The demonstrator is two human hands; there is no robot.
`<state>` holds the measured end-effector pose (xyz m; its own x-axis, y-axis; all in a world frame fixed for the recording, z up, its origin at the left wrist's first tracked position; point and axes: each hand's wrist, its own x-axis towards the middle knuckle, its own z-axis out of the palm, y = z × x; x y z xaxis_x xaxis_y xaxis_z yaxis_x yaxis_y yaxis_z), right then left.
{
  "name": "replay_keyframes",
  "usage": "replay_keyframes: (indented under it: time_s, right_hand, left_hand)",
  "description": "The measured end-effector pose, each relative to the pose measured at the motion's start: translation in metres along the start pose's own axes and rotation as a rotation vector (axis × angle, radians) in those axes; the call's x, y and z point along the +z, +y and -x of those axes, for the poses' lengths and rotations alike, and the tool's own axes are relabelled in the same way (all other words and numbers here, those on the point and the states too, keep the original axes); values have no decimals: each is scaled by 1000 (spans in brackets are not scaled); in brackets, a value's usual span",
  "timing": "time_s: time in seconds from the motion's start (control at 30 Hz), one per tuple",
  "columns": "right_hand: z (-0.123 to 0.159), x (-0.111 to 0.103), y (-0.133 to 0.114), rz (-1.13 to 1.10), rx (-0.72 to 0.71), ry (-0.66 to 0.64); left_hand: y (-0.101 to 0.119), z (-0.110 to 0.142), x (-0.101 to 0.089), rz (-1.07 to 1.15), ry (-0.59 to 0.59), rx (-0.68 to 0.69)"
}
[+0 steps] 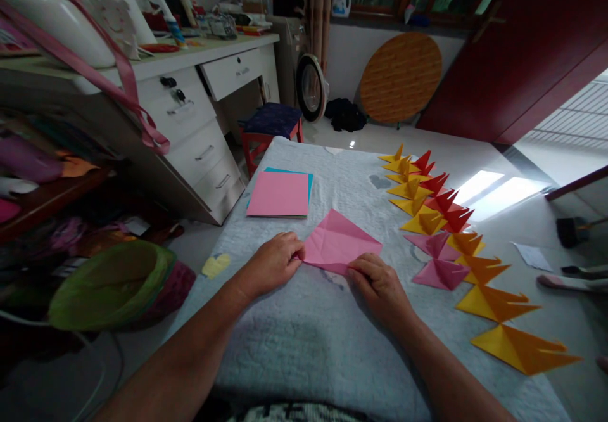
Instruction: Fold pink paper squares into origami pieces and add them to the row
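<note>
A creased pink sheet of origami paper (339, 241) lies on the cloth-covered table, with one corner pointing away from me. My left hand (280, 257) pinches its left corner, the fingers pressed together. On the near right edge, my right hand (375, 279) grips the paper between thumb and fingers. Beyond my left hand rests a stack of square paper (278, 195), pink on top with blue showing beneath. To the right stand rows of folded paper cranes: yellow ones (522, 349), red ones (446, 200) and two pink ones (441, 273).
The table is covered by a pale blue cloth (285, 358). A green-lined waste bin (114, 289) stands on the floor at left, beside a white desk with drawers (204, 153). A stool (273, 121) and an open washing machine door (311, 89) are behind the table.
</note>
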<state>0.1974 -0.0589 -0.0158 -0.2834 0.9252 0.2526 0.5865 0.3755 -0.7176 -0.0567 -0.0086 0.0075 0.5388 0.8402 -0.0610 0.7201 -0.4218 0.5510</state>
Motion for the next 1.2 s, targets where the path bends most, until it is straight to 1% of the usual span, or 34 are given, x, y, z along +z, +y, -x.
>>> replay_keyframes:
  time_s: [0.37,0.67,0.9,1.2]
  right_hand:
    - [-4,4,4,97,92,49]
    - [-5,6,7,190,134,36]
    - [-6,7,8,246,118,89]
    - [-9,9,10,343,139,106]
  left_hand:
    - [0,-2,-1,16,-24,-35]
    - [1,-2,-3,13,-17,-60]
    - [-1,-1,-3,15,3,-57]
    - [3,-3,-3,-30,-11,-82]
